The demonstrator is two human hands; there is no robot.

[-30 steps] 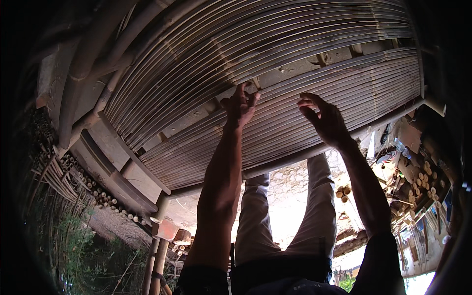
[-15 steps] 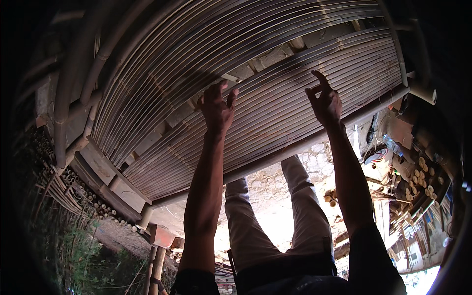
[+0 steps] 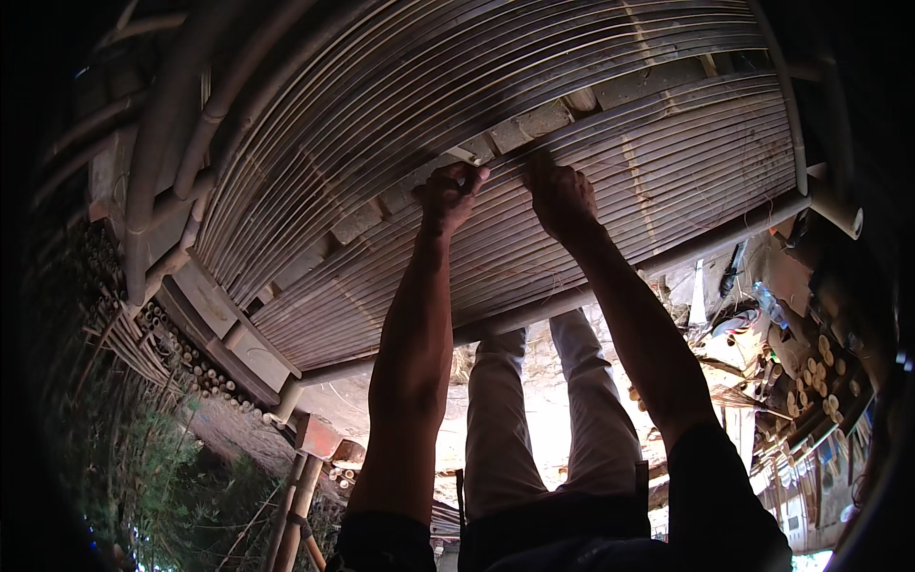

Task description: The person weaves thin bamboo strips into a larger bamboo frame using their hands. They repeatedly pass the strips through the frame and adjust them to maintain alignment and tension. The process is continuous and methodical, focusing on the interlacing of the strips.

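In front of me slopes a bench-like panel of long thin bamboo slats (image 3: 667, 200), split lengthwise by a gap. At the near edge of that gap is my left hand (image 3: 452, 197), its fingers curled and thumb meeting the fingertips. Whatever sits in that pinch is too small and dark to make out. My right hand (image 3: 564, 197) bends down over the top slats of the near section, fingers drawn together and their tips in shadow. A small pale strip (image 3: 463, 154) shows just beyond my left fingers.
A thick bamboo pole (image 3: 534, 310) borders the panel's near side. Heavier poles (image 3: 143, 191) rise at the left. Cut bamboo pieces (image 3: 818, 377) and a clear plastic bottle (image 3: 765, 300) lie at the right. An orange-red block (image 3: 317, 436) sits on posts at lower left.
My right hand has swung left and down onto the slats, near my left hand. My left hand's spread fingers have closed into a pinch. The whole view has shifted slightly.
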